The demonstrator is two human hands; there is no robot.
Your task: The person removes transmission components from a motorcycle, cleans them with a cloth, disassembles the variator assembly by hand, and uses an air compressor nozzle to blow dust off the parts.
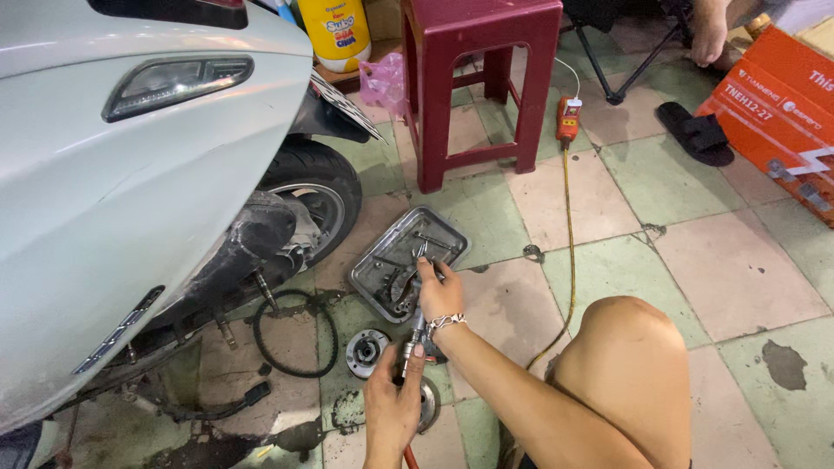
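My left hand (391,408) grips the body of a metal air tool (412,346) held low over the tiled floor. My right hand (439,293), with a silver chain bracelet on its wrist, closes around the tool's front end, right at the near edge of a dented metal tray (439,227) of small parts. A round metal clutch part (365,352) lies just left of the tool. Another round part (428,406) sits partly hidden under my left hand. A black drive belt (293,334) lies looped on the floor beside them.
A white scooter (113,174) with its rear wheel (314,195) fills the left. A dark red plastic stool (478,78) stands behind the tray. A yellow cord (569,243) with an orange switch crosses the tiles. An orange box (777,104), a black sandal and another person's foot (711,30) are far right.
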